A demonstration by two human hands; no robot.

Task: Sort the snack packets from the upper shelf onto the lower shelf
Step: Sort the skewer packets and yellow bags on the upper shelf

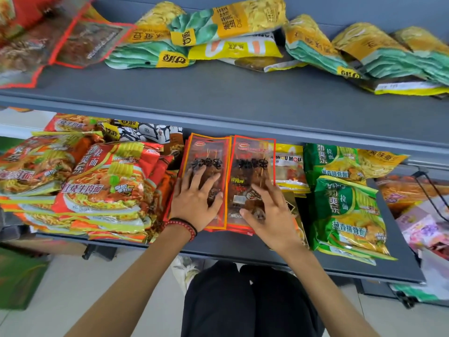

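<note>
Placing step: left hand (194, 200) and right hand (267, 210), fingers spread flat, gripping nothing, press the orange-edged skewer packet (206, 152) and red-edged skewer packet (252, 154) side by side on the lower shelf (243, 249); next probably reach to the upper shelf (218, 88) for the remaining brown packets (90, 42).

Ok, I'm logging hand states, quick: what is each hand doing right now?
Left hand: open, fingers spread flat on the left skewer packet.
Right hand: open, fingers spread on the right skewer packet.
</note>
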